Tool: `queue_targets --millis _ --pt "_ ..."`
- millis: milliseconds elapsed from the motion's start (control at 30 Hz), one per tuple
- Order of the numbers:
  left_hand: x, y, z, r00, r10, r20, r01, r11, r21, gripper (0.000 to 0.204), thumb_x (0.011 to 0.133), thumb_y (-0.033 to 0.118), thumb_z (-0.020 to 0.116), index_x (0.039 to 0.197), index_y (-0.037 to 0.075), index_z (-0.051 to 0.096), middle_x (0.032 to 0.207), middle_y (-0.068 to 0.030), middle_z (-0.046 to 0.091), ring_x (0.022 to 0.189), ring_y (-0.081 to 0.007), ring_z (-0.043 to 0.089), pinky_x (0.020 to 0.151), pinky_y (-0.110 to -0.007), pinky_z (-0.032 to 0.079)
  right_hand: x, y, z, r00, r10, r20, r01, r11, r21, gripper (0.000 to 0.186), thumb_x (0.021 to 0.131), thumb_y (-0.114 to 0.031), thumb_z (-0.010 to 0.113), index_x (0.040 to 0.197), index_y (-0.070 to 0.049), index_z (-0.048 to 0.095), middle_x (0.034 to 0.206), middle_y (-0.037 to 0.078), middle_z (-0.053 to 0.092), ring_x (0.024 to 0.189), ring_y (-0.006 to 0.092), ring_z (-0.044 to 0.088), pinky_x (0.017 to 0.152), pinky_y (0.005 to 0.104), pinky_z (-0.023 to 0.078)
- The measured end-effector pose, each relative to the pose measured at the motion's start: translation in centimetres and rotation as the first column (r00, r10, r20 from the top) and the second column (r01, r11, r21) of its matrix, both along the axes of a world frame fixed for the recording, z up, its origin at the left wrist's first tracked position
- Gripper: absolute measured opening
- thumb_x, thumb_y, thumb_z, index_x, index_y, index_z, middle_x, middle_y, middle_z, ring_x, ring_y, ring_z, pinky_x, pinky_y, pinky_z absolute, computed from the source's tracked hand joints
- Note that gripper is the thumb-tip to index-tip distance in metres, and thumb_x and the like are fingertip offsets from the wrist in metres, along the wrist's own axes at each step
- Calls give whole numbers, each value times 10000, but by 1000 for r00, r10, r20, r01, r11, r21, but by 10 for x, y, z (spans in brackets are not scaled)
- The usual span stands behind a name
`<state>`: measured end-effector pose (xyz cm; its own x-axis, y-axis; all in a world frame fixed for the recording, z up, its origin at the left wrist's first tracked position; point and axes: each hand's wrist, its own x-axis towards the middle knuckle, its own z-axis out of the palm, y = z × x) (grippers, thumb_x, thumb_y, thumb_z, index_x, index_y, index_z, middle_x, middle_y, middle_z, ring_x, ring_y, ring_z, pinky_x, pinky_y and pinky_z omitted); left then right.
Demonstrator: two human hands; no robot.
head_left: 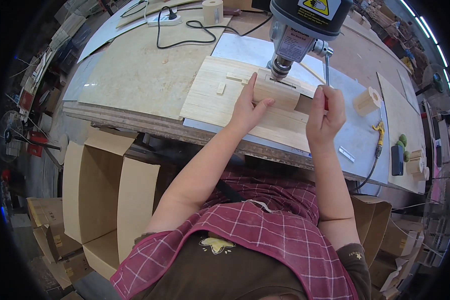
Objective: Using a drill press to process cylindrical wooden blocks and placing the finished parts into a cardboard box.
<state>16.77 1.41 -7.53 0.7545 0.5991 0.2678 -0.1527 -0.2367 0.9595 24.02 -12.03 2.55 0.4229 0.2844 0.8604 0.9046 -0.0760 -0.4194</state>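
Under the chuck [281, 68] of a bench drill press [305, 25] lies a pale, rounded wooden workpiece [277, 96] with a narrow slot along its top. My left hand [249, 108] clasps its left end, thumb across the near side and fingers on the far side. My right hand [326, 112] is closed around the lower end of the drill press's metal feed lever [327, 70]. The chuck is just above the slot; whether the bit touches the wood I cannot tell. A light wooden board [210, 100] supports the workpiece, with small wood strips [221, 89] on it.
A power strip [165, 20] with a black cord stands at the far left. To the right are a wooden cylinder [367, 101], a yellow corded tool [379, 134], a metal piece [346, 154] and green fruit-like objects [402, 142]. An open cardboard box [102, 190] stands below the table's left edge.
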Motion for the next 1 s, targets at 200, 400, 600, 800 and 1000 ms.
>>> queue_targets --millis 200,400,600,800,1000 --pt "-3 0 4 999 5 -37 -5 1000 1 746 743 172 640 1326 14 203 1204 -198 423 1062 -258 472 839 -304 416 14 10 -37 995 -5 98 -1 998 61 29 776 -16 551 801 -2 546 642 80 455 538 175 425 474 268 341" --pt "-1 -2 4 998 2 -62 -1 1000 14 739 748 174 636 1327 20 205 1211 -194 415 1072 -255 465 848 -306 415 17 2 -32 996 -12 87 10 1000 14 32 772 -21 557 798 -6 546 643 76 458 540 180 435 482 264 350" --pt "-4 2 -2 1000 11 -26 -12 1000 -1 743 746 165 639 1328 20 200 1202 -195 416 1072 -256 463 845 -302 422 17 -3 58 968 -129 214 157 980 -120 99 789 -141 555 753 -48 553 603 86 506 450 231 467 446 299 372" --pt "8 -2 4 999 -30 -23 31 999 29 745 747 166 640 1329 19 199 1205 -195 417 1062 -249 471 832 -299 427 143 26 122 938 -184 293 248 948 -199 286 843 -280 459 795 -19 565 597 93 517 517 124 479 494 268 377" --pt "-2 2 6 999 -20 -43 20 1000 1 763 732 155 658 1335 40 205 1203 -179 438 1028 -222 495 800 -285 440 138 39 127 937 -92 -337 -31 939 -342 313 850 -346 456 793 -68 589 631 94 595 555 204 554 514 324 413"
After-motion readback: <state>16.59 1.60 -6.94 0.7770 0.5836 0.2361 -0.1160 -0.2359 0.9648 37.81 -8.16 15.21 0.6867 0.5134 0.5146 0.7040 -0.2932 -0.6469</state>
